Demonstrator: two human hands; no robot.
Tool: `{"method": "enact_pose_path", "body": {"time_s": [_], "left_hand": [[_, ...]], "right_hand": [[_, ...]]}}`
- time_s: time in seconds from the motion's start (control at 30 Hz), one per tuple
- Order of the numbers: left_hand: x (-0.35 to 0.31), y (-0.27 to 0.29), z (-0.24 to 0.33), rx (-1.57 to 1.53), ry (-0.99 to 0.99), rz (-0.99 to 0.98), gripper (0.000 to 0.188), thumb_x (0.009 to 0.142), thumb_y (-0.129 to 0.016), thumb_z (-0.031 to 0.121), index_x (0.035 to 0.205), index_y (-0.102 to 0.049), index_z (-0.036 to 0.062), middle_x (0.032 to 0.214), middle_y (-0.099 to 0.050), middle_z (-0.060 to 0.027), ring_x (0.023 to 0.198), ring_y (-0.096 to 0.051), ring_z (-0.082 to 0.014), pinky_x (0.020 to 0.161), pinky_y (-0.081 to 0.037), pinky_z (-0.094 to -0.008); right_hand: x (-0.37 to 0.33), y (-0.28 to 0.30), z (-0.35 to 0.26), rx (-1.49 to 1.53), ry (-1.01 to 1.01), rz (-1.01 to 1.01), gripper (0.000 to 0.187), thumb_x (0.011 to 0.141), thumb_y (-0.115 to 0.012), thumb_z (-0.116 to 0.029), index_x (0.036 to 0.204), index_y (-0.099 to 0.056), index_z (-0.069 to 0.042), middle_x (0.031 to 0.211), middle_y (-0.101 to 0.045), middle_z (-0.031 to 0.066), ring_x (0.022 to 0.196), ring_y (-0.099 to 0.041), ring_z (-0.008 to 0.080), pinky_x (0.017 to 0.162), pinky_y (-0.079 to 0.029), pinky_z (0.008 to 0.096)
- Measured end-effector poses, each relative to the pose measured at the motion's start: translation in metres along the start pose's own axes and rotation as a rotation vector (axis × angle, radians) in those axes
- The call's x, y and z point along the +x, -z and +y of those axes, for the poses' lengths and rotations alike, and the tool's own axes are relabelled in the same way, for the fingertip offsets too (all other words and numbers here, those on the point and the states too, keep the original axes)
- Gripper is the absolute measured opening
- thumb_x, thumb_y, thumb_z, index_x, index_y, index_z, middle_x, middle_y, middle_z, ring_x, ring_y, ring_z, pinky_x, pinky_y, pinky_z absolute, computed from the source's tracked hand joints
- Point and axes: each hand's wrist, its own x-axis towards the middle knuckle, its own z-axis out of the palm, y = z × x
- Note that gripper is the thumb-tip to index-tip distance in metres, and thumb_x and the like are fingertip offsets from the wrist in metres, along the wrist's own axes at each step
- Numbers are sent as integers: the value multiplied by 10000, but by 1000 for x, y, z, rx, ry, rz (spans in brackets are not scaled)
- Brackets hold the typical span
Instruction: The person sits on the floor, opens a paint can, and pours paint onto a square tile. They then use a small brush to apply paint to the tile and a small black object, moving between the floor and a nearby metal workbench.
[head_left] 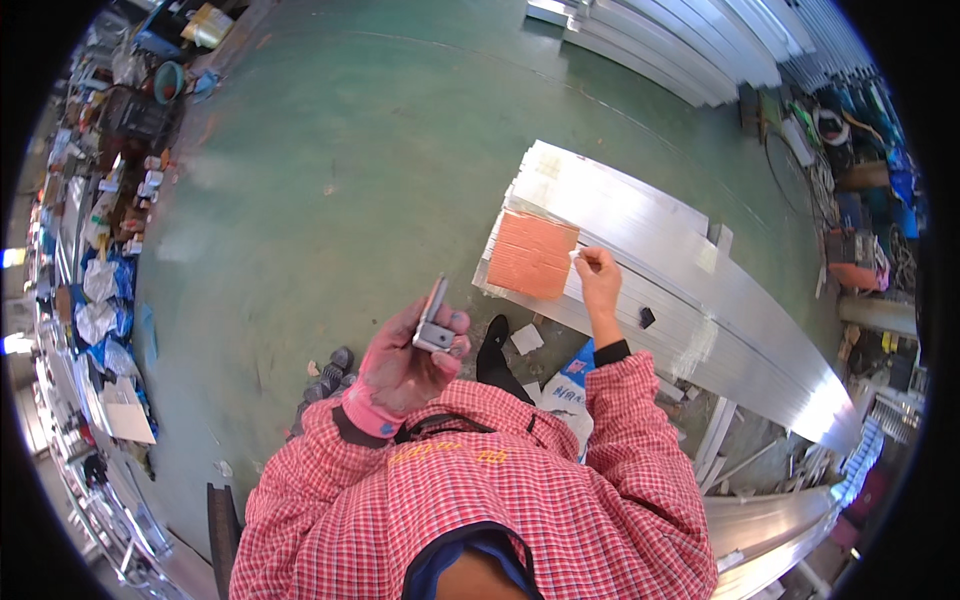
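Note:
My left hand [397, 365], in a dirty pink glove, is closed around a small grey metal angle bracket [433, 330] with a hole in one face. It is held up in front of my chest, clear of the stack to its right. Bare and pinched, my right hand [597, 272] holds a small white piece [574, 256], too small to make out. The pinch is at the right edge of a flat orange-brown cardboard square [532, 254]. That square lies on a stack of long silver metal profiles [640, 230].
A small black object [647, 317] sits on the profiles. More long profiles [670, 45] lie at the far right. Below my right forearm is a white and blue bag [570, 395]. Clutter with blue plastic bags [118, 300] lines the left side; cables and tools crowd the right.

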Motion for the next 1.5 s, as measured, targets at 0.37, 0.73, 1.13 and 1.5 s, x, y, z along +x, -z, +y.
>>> {"method": "enact_pose_path", "body": {"time_s": [0.37, 0.73, 1.13, 1.5], "left_hand": [[36, 28, -6, -573, 159, -29, 66, 844, -480, 43, 793, -444, 61, 822, -356, -20, 674, -383, -119, 519, -444, -174], [55, 36, -13, -627, 187, -57, 117, 854, -449, 37, 744, -420, 66, 789, -334, -3, 644, -363, -102, 486, -410, -167], [51, 27, -13, -587, 213, -106, 176, 914, -426, 80, 740, -427, 54, 832, -360, -22, 648, -346, -102, 461, -366, -159], [27, 4, -15, -54, 129, -100, 233, 933, -536, 239, 794, -467, 66, 833, -419, -42, 648, -462, -139, 474, -393, -191]], "right_hand": [[-6, -60, 85, -361, 32, -28, 126, 763, -673, -90, 858, -590, -84, 846, -608, 88, 772, -615, 271, 651, -474, 382], [0, -79, 107, -470, 86, 8, 100, 779, -659, -132, 841, -582, -148, 849, -594, 63, 782, -598, 318, 642, -472, 432], [8, -60, 93, -345, 36, 7, 120, 758, -659, -85, 859, -595, -97, 869, -616, 70, 798, -616, 251, 691, -490, 366], [-16, 15, -65, 489, 12, -98, 145, 840, -603, 37, 980, -597, -3, 892, -575, 6, 809, -536, 65, 741, -442, 197]]}}
